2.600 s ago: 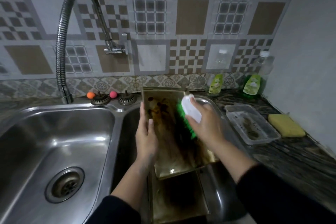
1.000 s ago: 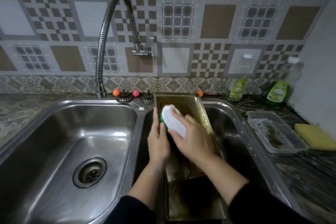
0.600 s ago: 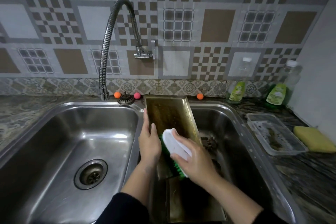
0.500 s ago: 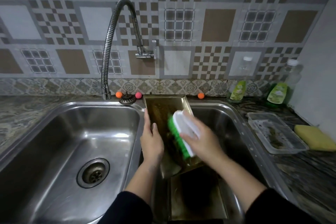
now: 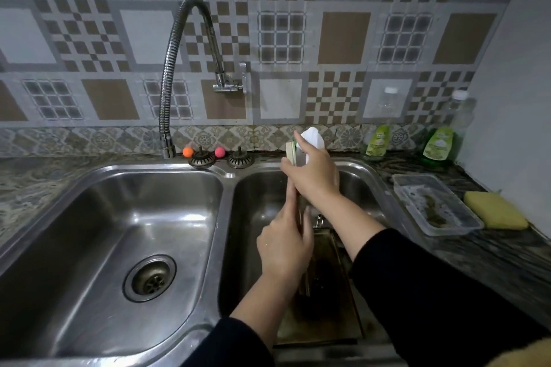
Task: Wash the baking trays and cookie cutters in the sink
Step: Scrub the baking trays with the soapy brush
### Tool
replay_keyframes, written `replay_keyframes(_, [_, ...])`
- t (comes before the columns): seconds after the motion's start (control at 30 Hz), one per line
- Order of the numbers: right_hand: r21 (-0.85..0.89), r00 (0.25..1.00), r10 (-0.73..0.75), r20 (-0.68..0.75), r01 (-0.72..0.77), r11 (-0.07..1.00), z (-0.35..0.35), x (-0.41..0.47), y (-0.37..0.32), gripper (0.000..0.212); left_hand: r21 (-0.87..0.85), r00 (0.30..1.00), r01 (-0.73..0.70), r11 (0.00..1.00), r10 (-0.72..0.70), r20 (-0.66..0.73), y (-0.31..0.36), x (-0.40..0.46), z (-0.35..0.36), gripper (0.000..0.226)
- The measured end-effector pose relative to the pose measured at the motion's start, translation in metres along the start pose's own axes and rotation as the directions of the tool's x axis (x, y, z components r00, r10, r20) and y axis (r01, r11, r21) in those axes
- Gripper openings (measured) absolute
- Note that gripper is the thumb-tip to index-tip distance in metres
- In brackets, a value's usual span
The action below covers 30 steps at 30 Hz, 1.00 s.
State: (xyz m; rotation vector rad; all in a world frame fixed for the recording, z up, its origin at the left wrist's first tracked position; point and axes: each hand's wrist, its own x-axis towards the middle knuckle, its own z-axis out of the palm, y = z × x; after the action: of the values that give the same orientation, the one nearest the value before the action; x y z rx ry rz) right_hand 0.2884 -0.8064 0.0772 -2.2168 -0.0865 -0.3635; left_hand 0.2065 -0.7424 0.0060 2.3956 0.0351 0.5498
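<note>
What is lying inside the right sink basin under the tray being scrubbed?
A second baking tray lies flat in the right basin; the hands and upright tray cover its middle and the drain.

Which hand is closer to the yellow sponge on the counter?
The right hand. It holds the scrub brush over the right sink basin, on the side toward the yellow sponge. The left hand grips the baking tray farther away.
</note>
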Motion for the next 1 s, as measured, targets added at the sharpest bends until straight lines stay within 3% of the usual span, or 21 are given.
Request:
replay_keyframes(0.1, [0.063,0.999,-0.009,-0.034,0.011,0.998,-0.011,0.0,0.003,0.057,-0.051,0.998,0.045,0.998,-0.043,0.039,-0.016,0.0,-0.001,0.056])
replay_keyframes(0.2, [0.229,0.998,0.0,-0.067,0.015,0.973,-0.031,0.001,0.002,0.054,-0.155,0.964,0.214,0.964,-0.183,0.193,-0.04,0.008,0.006,0.055])
replay_keyframes(0.3, [0.435,0.998,0.023,-0.065,0.007,0.901,-0.047,0.0,0.002,0.051,-0.334,0.883,0.423,0.842,-0.302,0.359,-0.06,0.015,0.013,0.066])
replay_keyframes(0.37, [0.498,0.995,0.057,-0.086,-0.007,0.867,-0.055,-0.003,0.007,0.05,-0.513,0.857,0.493,0.703,-0.289,0.427,-0.065,0.016,0.014,0.074])
replay_keyframes(0.43, [0.511,0.988,0.1,-0.115,-0.028,0.859,-0.059,-0.005,0.018,0.051,-0.65,0.889,0.45,0.612,-0.237,0.393,-0.062,0.017,0.016,0.082])
replay_keyframes(0.57, [0.5,0.979,0.151,-0.137,-0.063,0.863,-0.063,-0.007,0.031,0.05,-0.753,0.959,0.279,0.596,-0.208,0.191,-0.048,0.013,0.018,0.077])
replay_keyframes(0.63, [0.393,0.985,0.105,-0.134,-0.044,0.918,-0.069,-0.004,0.036,0.05,-0.763,0.967,0.244,0.598,-0.213,0.142,-0.05,0.013,0.02,0.071])
replay_keyframes(0.73, [-0.003,0.988,0.006,-0.154,-0.007,1.0,-0.089,0.004,0.046,0.054,-0.718,0.964,0.22,0.661,-0.26,0.056,-0.056,0.017,0.02,0.065])
replay_keyframes(0.87, [-0.236,0.978,-0.127,-0.167,0.085,0.968,-0.098,-0.01,0.047,0.066,-0.657,0.948,0.217,0.722,-0.316,-0.034,-0.051,0.027,0.015,0.062])
replay_keyframes(1.0, [-0.447,0.979,-0.196,-0.05,0.153,0.881,-0.069,-0.061,0.052,0.068,-0.67,0.961,0.153,0.726,-0.267,-0.069,-0.034,0.04,0.01,0.061])
